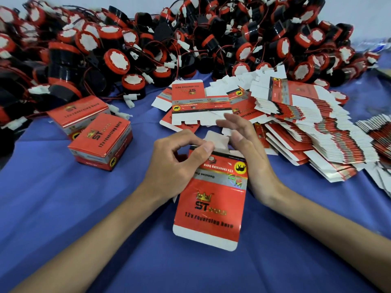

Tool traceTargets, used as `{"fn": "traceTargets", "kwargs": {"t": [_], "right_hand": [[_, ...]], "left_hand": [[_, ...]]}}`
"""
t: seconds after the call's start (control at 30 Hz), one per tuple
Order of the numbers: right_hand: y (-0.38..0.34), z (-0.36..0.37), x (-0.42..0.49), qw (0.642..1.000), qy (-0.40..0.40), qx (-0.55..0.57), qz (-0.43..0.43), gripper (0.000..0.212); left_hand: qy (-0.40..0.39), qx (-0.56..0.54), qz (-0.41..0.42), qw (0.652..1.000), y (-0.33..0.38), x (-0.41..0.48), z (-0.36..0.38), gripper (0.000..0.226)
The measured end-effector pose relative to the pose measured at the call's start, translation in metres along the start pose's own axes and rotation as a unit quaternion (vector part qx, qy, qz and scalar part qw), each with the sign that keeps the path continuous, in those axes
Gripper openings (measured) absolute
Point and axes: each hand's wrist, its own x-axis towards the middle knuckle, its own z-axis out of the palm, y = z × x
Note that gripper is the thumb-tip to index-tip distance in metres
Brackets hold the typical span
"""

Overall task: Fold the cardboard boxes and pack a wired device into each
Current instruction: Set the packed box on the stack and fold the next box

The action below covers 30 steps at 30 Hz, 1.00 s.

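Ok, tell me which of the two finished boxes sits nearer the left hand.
The front folded box, closest to the left hand; the rear folded box sits behind it, beside the device pile.

Blue cloth (63,197) covers the whole table, and it's crowded. Across the back runs a deep heap of black-and-red wired devices (148,45), thin leads and white plugs spilling forward onto the cloth. On the left, two folded red boxes (101,142) sit touching, one just behind the other. On the right, a fanned stack of flat box blanks (306,132) slumps sideways, with a second stack (378,132) at the far edge.
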Motion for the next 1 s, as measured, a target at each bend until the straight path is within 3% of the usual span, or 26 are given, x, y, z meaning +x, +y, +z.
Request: {"fn": "traceTargets", "kwargs": {"t": [0.13,0.2,0.43,0.63,0.73,0.87,1.0], "right_hand": [[0.001,0.002,0.000,0.996,0.041,0.072,0.034,0.033],[-0.001,0.004,-0.002,0.996,0.032,0.082,0.019,0.030],[-0.007,0.006,-0.005,0.995,0.055,0.055,-0.068,0.040],[-0.008,0.001,-0.002,0.997,0.032,0.059,-0.041,0.035],[-0.009,0.002,-0.003,1.000,-0.001,0.021,-0.021,0.023],[-0.009,0.009,-0.010,0.998,-0.056,0.019,-0.026,0.015],[-0.012,0.006,-0.007,0.998,-0.042,0.017,-0.049,0.010]], "left_hand": [[0.132,0.079,0.043,0.987,-0.003,-0.001,0.001,0.029],[0.157,0.088,0.046,0.983,-0.003,-0.001,0.001,0.027],[0.053,-0.042,0.006,0.998,0.000,-0.002,0.002,0.040],[0.057,0.003,0.011,0.998,-0.001,-0.002,0.000,0.058],[0.052,0.041,0.044,0.997,0.002,-0.002,0.000,0.052],[0.055,0.043,0.102,0.992,0.003,-0.004,0.001,0.027],[0.090,0.028,0.110,0.989,0.003,-0.004,0.002,0.032]]}}
